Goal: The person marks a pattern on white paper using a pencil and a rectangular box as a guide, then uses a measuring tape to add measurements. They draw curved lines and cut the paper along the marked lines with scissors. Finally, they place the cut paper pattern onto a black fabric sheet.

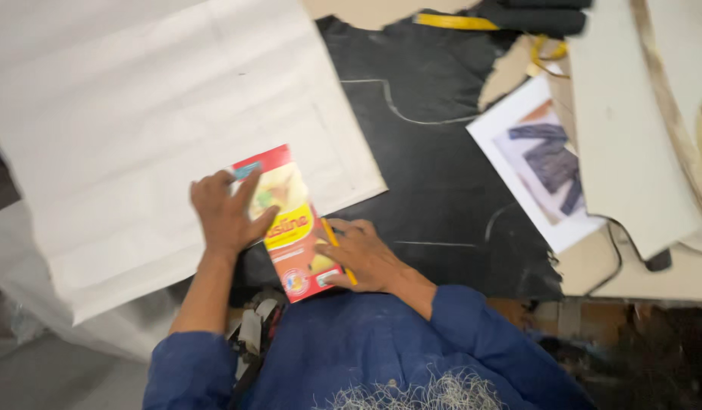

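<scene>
Right hand (366, 258) grip clamped on one yellow pencil (337, 249); left hand (226, 212) flat, fingers spread, pressing one red-and-yellow printed card packet (294, 228) onto black chalk-marked fabric (442, 175) beside one white paper pattern sheet (161, 137) on worktop.

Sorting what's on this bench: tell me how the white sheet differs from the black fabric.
The white sheet is pale, creased in straight folds and unmarked; the black fabric is dark, ragged-edged and carries white chalk lines. The white sheet overlaps the black fabric's left side. Both lie flat on the table, and the red carton under the hands rests across both.
</scene>
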